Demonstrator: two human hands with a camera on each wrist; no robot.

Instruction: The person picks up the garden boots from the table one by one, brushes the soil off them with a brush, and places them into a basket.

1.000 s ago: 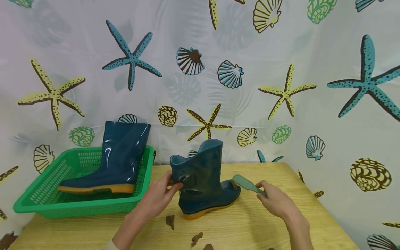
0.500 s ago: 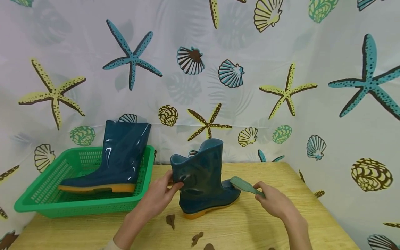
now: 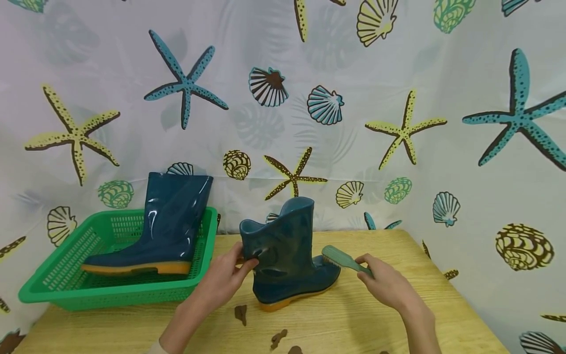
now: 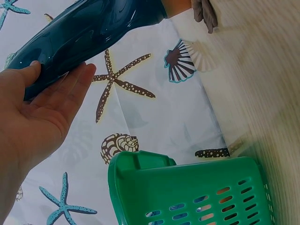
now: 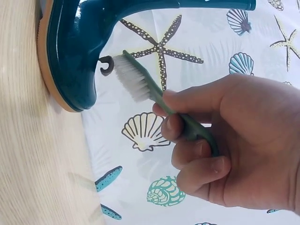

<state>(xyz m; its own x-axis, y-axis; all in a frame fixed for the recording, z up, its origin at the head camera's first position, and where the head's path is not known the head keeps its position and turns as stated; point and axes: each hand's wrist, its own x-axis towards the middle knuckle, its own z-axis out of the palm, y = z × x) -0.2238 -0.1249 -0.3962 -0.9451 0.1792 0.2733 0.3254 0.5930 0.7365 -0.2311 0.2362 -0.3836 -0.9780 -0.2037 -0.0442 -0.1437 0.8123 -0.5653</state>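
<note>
A dark blue rubber boot (image 3: 283, 255) with a tan sole stands on the wooden table, its toe pointing right. My left hand (image 3: 227, 273) holds the back of its shaft, the thumb on the near side and the fingers behind. My right hand (image 3: 383, 281) grips the handle of a green scrubbing brush (image 3: 339, 257) over the toe. Its white bristles (image 5: 132, 78) face the boot in the right wrist view, a small gap from the surface. A dark curled, mud-like piece (image 5: 107, 66) shows on the boot's upper beside the bristle tips.
At the left, a green plastic basket (image 3: 128, 297) holds a second blue boot (image 3: 170, 226). Several brown mud-like bits (image 3: 240, 313) lie on the table (image 3: 212, 329) in front. A white curtain (image 3: 274, 44) printed with starfish and shells hangs behind and beside the table.
The brush has dipped toward the toe, then risen again and shifted slightly left along it with my right hand. My left hand and both boots stay in place.
</note>
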